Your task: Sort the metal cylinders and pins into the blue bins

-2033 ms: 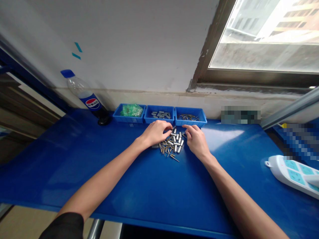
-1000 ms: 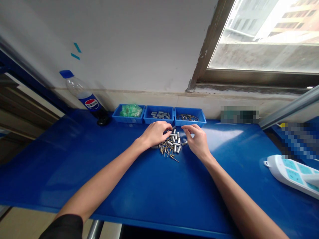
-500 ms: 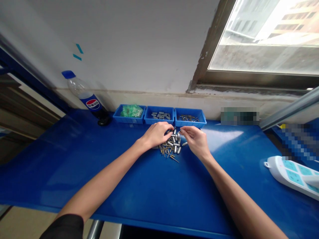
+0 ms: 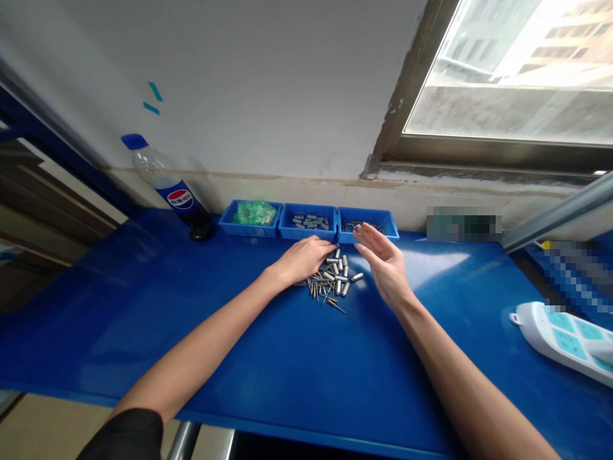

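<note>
A small heap of silver cylinders and gold pins (image 4: 335, 279) lies on the blue table (image 4: 287, 358). My left hand (image 4: 306, 257) rests flat beside the heap's left edge, fingers stretched toward the middle bin. My right hand (image 4: 383, 259) hovers just right of the heap, fingers spread and reaching over the front rim of the right blue bin (image 4: 390, 225), which holds gold pins. Nothing shows in either hand. The middle blue bin (image 4: 306, 222) holds grey cylinders.
A left blue bin (image 4: 251, 214) holds green parts. A cola bottle (image 4: 172, 188) stands at the back left against the wall. A white power strip (image 4: 562, 335) lies at the right. The window sill runs behind the bins.
My right hand has lifted from a pinch over the heap and opened above the right bin. My left hand has flattened, its fingers now stretched out.
</note>
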`<state>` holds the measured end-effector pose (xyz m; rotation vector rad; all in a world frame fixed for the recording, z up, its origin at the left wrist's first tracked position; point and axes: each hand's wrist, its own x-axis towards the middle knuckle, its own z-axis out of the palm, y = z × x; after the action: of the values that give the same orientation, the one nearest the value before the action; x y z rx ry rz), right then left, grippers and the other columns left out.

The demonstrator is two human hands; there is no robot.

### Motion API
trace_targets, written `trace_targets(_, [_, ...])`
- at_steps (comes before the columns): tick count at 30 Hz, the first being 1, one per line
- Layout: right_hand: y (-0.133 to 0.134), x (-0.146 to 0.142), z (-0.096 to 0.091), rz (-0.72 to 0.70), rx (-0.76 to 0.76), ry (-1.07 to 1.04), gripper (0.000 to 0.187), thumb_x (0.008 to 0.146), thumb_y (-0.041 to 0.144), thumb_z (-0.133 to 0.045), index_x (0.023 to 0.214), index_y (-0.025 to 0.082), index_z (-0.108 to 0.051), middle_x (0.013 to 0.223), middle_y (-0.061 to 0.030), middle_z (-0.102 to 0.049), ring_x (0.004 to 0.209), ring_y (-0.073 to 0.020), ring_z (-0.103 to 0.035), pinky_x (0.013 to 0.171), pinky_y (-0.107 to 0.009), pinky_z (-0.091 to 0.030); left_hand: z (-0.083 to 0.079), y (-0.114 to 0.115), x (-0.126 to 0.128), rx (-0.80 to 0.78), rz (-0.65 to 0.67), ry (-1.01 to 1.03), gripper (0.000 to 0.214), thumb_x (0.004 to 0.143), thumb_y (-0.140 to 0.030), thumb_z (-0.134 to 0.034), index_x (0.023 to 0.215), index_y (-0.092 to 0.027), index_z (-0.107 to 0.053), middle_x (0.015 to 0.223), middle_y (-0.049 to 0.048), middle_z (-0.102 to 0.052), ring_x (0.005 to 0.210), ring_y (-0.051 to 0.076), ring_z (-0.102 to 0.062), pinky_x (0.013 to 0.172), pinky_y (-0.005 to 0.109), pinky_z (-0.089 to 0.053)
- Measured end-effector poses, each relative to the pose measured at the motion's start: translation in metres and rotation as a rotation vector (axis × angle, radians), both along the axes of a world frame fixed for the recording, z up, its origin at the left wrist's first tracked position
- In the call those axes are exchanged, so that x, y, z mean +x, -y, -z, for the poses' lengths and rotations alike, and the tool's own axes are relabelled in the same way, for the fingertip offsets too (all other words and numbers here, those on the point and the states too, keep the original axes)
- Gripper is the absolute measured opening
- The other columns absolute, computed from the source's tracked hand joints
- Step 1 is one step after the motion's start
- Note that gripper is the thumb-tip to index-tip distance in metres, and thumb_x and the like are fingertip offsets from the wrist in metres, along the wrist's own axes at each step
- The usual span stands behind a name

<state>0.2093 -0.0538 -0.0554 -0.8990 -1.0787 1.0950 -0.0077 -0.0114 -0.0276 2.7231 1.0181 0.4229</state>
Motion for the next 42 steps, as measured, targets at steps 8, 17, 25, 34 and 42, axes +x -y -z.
trace_targets(8, [0.000,0.000,0.001,-0.035,-0.041,0.092,0.035,0.086,0.038,-0.080,0.119,0.028,-0.076,0.134,-0.0087,-0.073,0.106,-0.0263,-0.074,0.090,-0.043,-0.060,-0.003,-0.001,-0.002,0.003,-0.170,-0.084,0.034,0.094,-0.005,-0.054,0.114,-0.016,-0.079,0.112,0.0115,-0.079,0.107,0.027,-0.073,0.093,0.037,-0.058])
trace_targets(17, [0.001,0.000,0.004,-0.102,-0.059,0.106,0.022,0.089,0.034,-0.077,0.109,0.025,-0.079,0.112,-0.0057,-0.080,0.084,-0.0182,-0.071,0.075,-0.032,-0.054,-0.011,0.002,-0.002,-0.042,-0.262,-0.034,0.025,0.089,-0.013,-0.062,0.102,-0.021,-0.082,0.104,0.0065,-0.082,0.097,0.026,-0.077,0.083,0.033,-0.058])
trace_targets(25, [0.002,0.000,0.003,-0.092,-0.059,0.152,0.023,0.089,0.037,-0.076,0.108,0.025,-0.078,0.108,-0.0056,-0.080,0.080,-0.0178,-0.070,0.073,-0.032,-0.053,-0.010,-0.002,-0.006,-0.059,-0.321,0.227,0.018,0.089,-0.016,-0.068,0.095,-0.023,-0.084,0.098,0.0025,-0.083,0.094,0.023,-0.078,0.088,0.031,-0.059])
trace_targets(34, [0.002,-0.003,-0.002,-0.087,-0.064,0.198,0.032,0.086,0.044,-0.080,0.111,0.024,-0.076,0.105,-0.0058,-0.080,0.080,-0.0187,-0.072,0.076,-0.033,-0.057,-0.018,0.002,0.001,-0.237,-0.295,0.566,0.012,0.085,-0.016,-0.072,0.090,-0.018,-0.083,0.091,0.0041,-0.083,0.083,0.019,-0.079,0.081,0.028,-0.062])
trace_targets(42, [0.006,-0.003,-0.002,-0.156,-0.132,0.167,0.034,0.080,0.046,-0.086,0.105,0.024,-0.080,0.088,-0.0042,-0.081,0.078,-0.0213,-0.074,0.080,-0.038,-0.059,-0.022,0.006,0.004,-0.538,-0.117,0.686,0.014,0.080,-0.020,-0.078,0.092,-0.013,-0.082,0.090,0.0073,-0.083,0.084,0.021,-0.079,0.077,0.028,-0.063])
